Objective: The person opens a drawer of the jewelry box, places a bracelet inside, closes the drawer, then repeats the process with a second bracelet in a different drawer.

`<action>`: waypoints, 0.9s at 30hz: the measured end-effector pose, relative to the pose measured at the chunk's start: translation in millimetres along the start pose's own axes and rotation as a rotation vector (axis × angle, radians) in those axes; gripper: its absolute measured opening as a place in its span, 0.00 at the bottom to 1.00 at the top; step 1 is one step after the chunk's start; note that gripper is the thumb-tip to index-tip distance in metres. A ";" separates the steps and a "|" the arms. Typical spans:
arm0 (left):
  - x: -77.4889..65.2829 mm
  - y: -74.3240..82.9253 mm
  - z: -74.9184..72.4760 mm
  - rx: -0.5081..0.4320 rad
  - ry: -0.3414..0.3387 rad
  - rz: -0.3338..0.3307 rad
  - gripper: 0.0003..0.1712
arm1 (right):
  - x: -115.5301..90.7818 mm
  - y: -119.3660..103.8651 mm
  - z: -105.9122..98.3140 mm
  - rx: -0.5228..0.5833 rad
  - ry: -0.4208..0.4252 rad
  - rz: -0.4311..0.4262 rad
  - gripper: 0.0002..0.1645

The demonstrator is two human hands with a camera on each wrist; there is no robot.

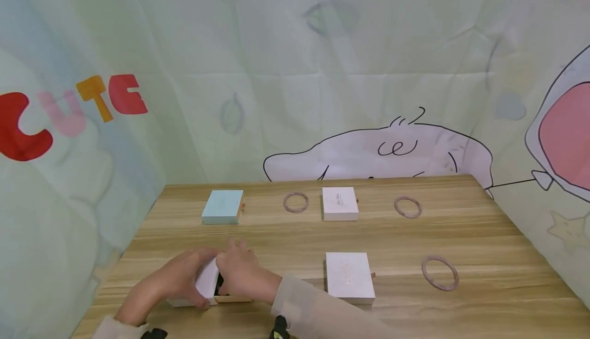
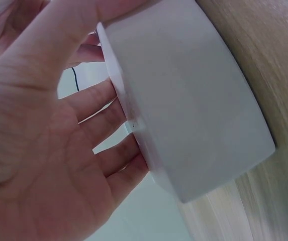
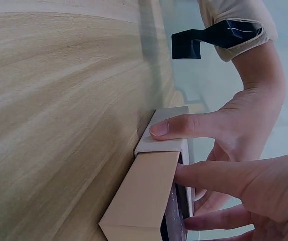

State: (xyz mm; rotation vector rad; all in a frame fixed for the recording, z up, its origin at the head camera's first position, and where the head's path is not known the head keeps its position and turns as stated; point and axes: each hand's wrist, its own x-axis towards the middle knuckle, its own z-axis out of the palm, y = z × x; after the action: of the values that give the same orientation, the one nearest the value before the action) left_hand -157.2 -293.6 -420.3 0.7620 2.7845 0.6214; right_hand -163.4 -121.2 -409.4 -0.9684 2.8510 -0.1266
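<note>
A white box (image 1: pixel 208 278) is gripped by the fingers of the left hand (image 1: pixel 181 276), its tan drawer (image 3: pixel 142 187) partly out beside them. The fingers of the right hand (image 1: pixel 241 272) are tucked into the drawer; whether anything is pinched cannot be told. Past the fingers, a blue box (image 1: pixel 223 206) is seen on the desk (image 1: pixel 281 239).

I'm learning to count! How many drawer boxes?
4: light-blue box back left, white box back middle, second white box front middle, partly open white box held front left.
</note>
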 end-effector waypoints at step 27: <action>-0.4 -1.0 0.3 -0.017 -0.002 -0.004 0.58 | -7.2 2.6 5.6 0.000 0.056 -0.004 0.22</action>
State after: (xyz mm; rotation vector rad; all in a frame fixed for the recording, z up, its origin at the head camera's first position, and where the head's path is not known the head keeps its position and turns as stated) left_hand -157.2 -294.5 -421.0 0.7527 2.7747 0.6416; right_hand -158.5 -115.0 -414.5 -0.9858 2.8996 -0.1563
